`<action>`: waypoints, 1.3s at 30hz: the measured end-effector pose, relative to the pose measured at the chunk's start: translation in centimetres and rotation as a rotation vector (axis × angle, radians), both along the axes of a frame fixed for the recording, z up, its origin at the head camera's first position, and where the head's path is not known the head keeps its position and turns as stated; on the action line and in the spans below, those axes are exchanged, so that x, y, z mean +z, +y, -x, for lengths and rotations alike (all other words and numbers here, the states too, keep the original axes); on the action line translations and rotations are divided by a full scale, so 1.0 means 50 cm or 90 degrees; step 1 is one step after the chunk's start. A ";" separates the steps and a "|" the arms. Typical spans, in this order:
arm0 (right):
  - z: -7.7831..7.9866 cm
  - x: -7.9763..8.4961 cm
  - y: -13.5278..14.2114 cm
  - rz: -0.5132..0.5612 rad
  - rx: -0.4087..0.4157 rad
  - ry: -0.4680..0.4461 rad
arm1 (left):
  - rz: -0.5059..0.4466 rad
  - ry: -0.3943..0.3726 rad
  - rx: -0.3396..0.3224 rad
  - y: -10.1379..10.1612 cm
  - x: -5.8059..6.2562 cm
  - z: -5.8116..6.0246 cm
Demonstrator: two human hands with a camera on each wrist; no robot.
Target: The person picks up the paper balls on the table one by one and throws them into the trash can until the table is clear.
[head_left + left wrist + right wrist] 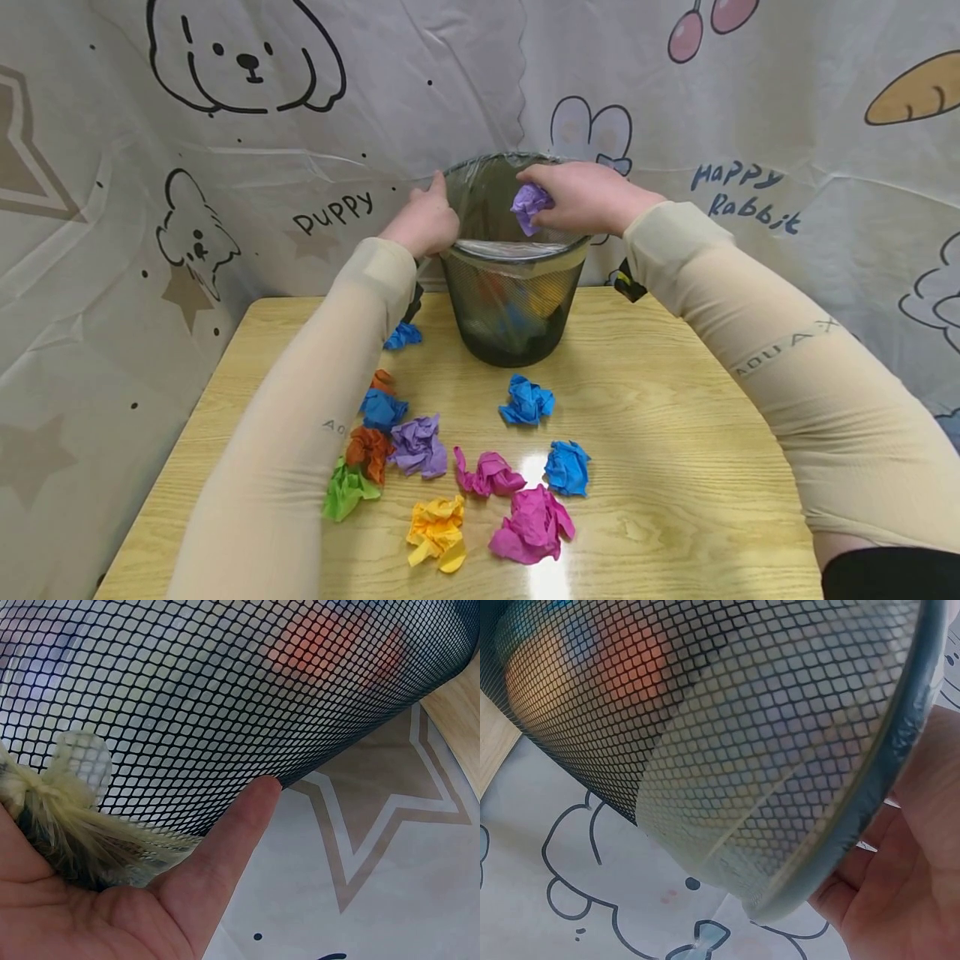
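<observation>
A black mesh wastebasket (487, 329) with a clear plastic liner stands at the table's back; coloured shapes show through its mesh. My left hand (427, 221) grips its left rim. In the left wrist view, the thumb of that left hand (202, 892) lies along the outer mesh beside a bunched, knotted part of the liner (90, 817). Over the opening, my right hand (588, 196) pinches a crumpled purple paper ball (529, 208). The right wrist view has the right hand (907, 862) partly behind the rim (889, 769), its paper out of sight.
Crumpled papers lie on the wooden table (675, 467): several blue ones (527, 400), a purple one (418, 446), two pink ones (534, 525), a yellow one (437, 532), a green one (347, 490) and orange ones (369, 452). A printed cloth (420, 92) hangs behind.
</observation>
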State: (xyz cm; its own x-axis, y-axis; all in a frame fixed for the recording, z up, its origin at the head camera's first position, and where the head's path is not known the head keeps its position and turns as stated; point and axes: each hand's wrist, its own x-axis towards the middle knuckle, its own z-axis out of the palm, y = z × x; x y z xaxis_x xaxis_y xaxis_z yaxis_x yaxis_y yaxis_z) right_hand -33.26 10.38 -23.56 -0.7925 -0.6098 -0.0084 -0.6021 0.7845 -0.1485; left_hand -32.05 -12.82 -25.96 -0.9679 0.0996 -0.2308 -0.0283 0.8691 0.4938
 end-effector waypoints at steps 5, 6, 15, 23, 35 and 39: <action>-0.002 0.001 0.001 -0.004 -0.002 0.000 | -0.007 -0.008 0.002 0.000 0.002 0.000; -0.002 0.001 0.002 -0.005 -0.003 -0.001 | -0.008 -0.010 0.002 0.000 0.003 0.000; -0.006 0.009 0.009 -0.018 -0.030 -0.026 | -0.010 -0.005 0.003 0.002 0.003 -0.002; -0.016 0.018 0.025 -0.022 -0.043 -0.007 | -0.010 -0.011 0.012 0.005 0.002 0.003; -0.059 0.025 0.052 -0.011 0.002 0.060 | -0.021 -0.015 0.020 0.001 0.000 0.000; -0.080 0.018 0.063 -0.011 0.016 0.083 | -0.015 -0.009 0.016 0.001 -0.001 0.000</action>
State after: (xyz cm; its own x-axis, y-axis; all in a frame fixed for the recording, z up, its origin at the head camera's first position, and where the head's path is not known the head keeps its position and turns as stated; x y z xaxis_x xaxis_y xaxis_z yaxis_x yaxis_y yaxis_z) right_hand -29.24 13.54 -22.67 -0.7724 -0.6296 0.0833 -0.6344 0.7712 -0.0534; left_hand -32.05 -12.77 -26.00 -0.9666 0.0812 -0.2429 -0.0572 0.8560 0.5137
